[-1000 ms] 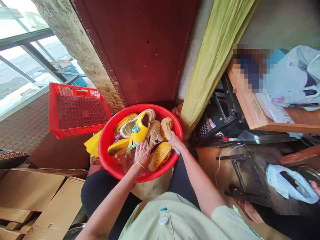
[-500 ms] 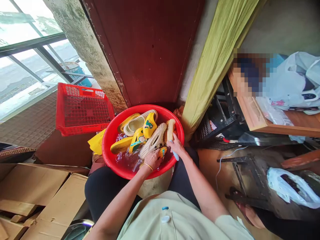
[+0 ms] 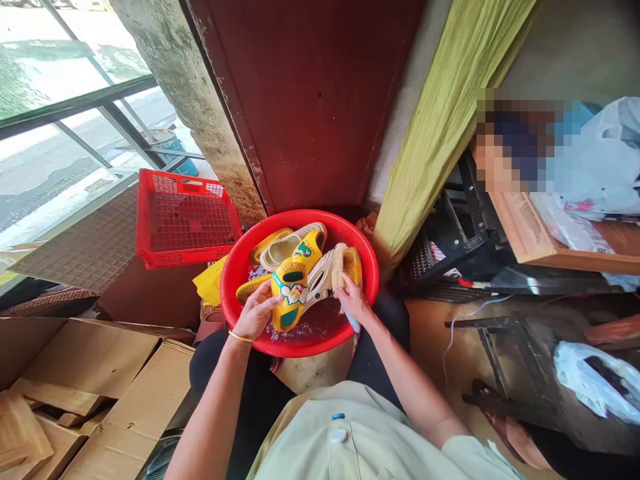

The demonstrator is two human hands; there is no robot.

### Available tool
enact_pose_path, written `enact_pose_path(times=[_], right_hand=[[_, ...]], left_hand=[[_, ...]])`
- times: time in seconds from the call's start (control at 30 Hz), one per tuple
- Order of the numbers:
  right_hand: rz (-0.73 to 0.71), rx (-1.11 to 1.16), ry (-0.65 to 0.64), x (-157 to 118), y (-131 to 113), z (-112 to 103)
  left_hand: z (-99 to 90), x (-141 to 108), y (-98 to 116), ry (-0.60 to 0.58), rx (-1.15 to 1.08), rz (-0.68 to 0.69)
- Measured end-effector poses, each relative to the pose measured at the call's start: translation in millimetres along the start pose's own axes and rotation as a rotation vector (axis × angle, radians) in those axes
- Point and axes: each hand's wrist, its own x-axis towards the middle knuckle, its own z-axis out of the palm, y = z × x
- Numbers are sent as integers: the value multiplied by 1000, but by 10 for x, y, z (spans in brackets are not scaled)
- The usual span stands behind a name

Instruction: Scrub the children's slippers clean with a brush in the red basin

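A red basin (image 3: 226, 293) of water stands in front of me with several slippers in it. My left hand (image 3: 256, 312) grips a yellow slipper (image 3: 289, 300) with a cartoon figure on its strap, tilted up over the water. In my right hand (image 3: 355, 301) is a scrubbing brush (image 3: 339, 263) with cream bristles and a pale blue handle, upright beside the yellow slipper. Behind the brush lies a beige clog (image 3: 320, 273). Another beige clog (image 3: 283, 250) and a yellow slipper (image 3: 311, 247) rest at the far side. The submerged parts are hard to see.
A red plastic crate (image 3: 187, 220) sits behind the basin to the left. Cardboard boxes (image 3: 125, 393) lie at my left. A dark red door (image 3: 310, 100) and a yellow-green curtain (image 3: 425, 133) stand beyond. On the right are a wooden table (image 3: 540, 247) and another person's foot (image 3: 515, 433).
My left hand has lifted a yellow slipper out of the water and moved left with it. The brush stays in my right hand. The view has shifted slightly left.
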Motion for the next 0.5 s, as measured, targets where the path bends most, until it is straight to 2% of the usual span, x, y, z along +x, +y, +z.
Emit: enact_pose_path(times=[0.1,0.23,0.33,0.43,0.5], right_hand=[[-164,-137,22,-53,-274,96],[-434,-423,-29,-120,-661,262],[-403,-646,-99,-137,-707,197],[-290,-728,-115,-136,-565,-34],[-279,-701,-102,-124,-491,-135]], left_hand=[[2,120,-8,80,19,86],[113,268,-308,249,242,198],[141,273,-531,337,373,268],[83,211,-581,279,276,234],[46,171,-536,218,169,183]])
